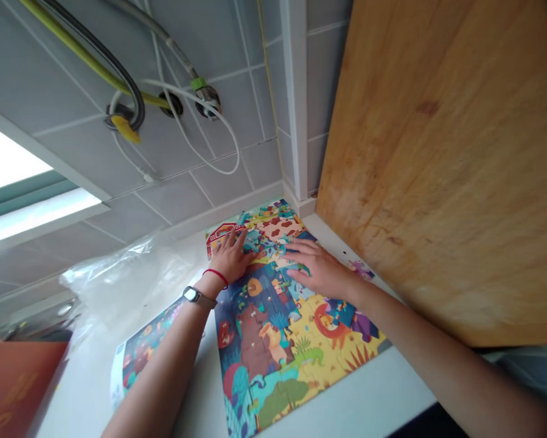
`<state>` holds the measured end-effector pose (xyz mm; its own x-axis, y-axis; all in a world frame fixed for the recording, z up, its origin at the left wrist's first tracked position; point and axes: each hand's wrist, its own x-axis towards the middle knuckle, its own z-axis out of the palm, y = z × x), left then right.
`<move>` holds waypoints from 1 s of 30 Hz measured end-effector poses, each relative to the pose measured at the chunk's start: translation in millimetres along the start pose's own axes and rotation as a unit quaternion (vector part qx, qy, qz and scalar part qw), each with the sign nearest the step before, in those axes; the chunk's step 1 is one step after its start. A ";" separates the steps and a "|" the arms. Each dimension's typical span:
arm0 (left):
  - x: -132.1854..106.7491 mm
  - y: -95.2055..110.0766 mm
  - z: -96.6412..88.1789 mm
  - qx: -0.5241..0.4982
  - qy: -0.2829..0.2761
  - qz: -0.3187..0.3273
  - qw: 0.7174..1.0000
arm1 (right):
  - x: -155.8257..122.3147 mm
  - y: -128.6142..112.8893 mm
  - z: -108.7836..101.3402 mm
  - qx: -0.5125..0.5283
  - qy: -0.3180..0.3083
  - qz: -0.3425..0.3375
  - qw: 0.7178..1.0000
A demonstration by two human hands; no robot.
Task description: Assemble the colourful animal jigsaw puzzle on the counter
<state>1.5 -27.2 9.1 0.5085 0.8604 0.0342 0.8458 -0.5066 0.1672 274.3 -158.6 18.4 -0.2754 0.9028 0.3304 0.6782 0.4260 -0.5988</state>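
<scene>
At 2 o'clock from the jigsaw puzzle [296, 331], a big wooden panel [437, 170]; at 11, a grey tiled wall [72, 143]. Below both, a white desk [373, 389]. On it, the puzzle itself, lying flat and bright with animals, far end close to the wall at 12, probably so placed for level, firm backing. At 10, a crumpled clear plastic bag [122, 280]; between 8 and 9, an orange-red box [22, 386] at the edge of view, both seemingly pushed aside for working room. At 9, a smaller printed sheet [152, 340] in similar colours, partly behind the left forearm [168, 365], perhaps placed there for easy comparison. At the puzzle's 11, the left hand [230, 258], palm down with fingers spread, nothing visibly held, probably for steadying. At its 1, the right hand [321, 267], with fingers half extended over the surface; anything pinched beneath the fingertips, impossible to tell. At 2, just off the puzzle's edge, a small purple piece [363, 269], apparently loose. Relative to the grip, puzzle directly underneath both hands: shorter stretch toward 12, larger part toward 6.
</scene>
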 end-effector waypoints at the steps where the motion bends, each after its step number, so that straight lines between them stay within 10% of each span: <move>1: 3.6 -5.8 3.8 -0.021 0.016 0.013 1.000 | -1.6 0.1 3.5 -0.015 -0.030 0.007 0.999; 19: 5.9 -51.8 -8.2 -0.086 0.163 -0.108 0.977 | -7.1 3.5 9.7 -0.052 -0.099 0.037 0.993; 30: 13.9 -12.9 5.7 -0.148 0.077 0.117 0.979 | -5.5 -1.0 3.8 -0.053 -0.122 0.046 0.990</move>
<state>-1.5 -9.1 1.8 0.6338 0.7320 0.2498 0.6133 -0.6724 0.4144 272.5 -163.8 14.4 -0.3569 0.9303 0.0854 0.7721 0.3452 -0.5336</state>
